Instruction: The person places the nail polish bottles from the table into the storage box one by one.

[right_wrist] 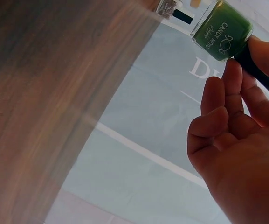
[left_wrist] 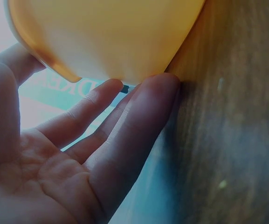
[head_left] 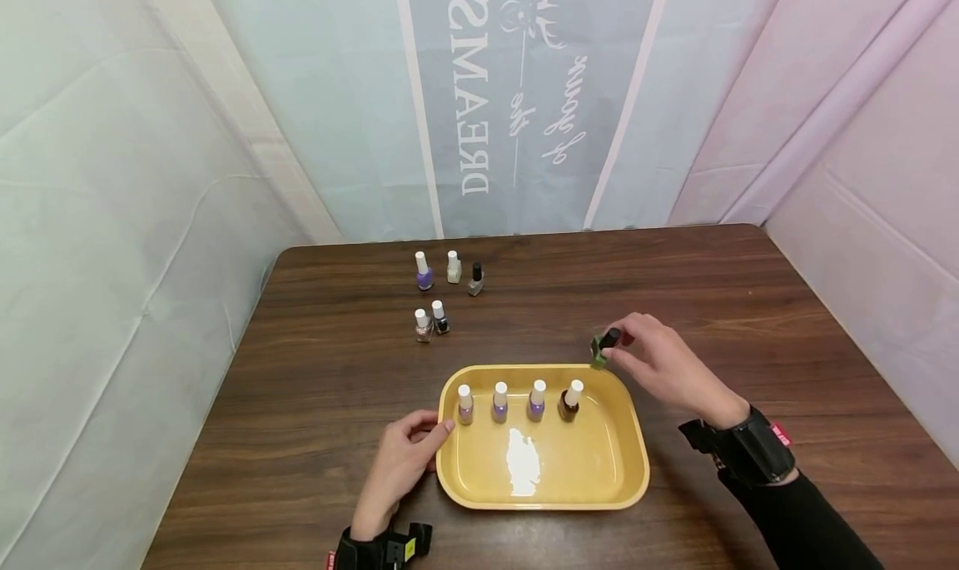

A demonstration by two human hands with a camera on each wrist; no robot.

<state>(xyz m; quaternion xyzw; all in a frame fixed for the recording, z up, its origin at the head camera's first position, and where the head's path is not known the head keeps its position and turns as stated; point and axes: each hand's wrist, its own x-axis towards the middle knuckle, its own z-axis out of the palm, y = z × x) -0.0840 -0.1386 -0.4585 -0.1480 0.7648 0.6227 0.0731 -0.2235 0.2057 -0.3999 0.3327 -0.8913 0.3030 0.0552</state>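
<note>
My right hand (head_left: 663, 366) pinches a green nail polish bottle (head_left: 597, 354) by its black cap, tilted, over the tray's far right corner. In the right wrist view, thumb and fingertips grip that cap, and white lettering shows on the green glass (right_wrist: 224, 30). My left hand (head_left: 400, 462) holds the yellow tray (head_left: 543, 504) at its left side, thumb over the rim and fingers against the outer wall (left_wrist: 115, 51). Inside the tray, several white-capped polish bottles stand in a row along the far side: pinkish, two purple (head_left: 499, 408), and a dark one (head_left: 568, 405) that leans.
Behind the tray, toward the left, more polish bottles stand on the brown wooden table (head_left: 330, 370): a purple one (head_left: 424, 277), a whitish one (head_left: 454, 270), a black-capped grey one (head_left: 475, 285), a clear-looking one (head_left: 423, 330) and a dark one (head_left: 440, 320). Cloth hangs behind the table.
</note>
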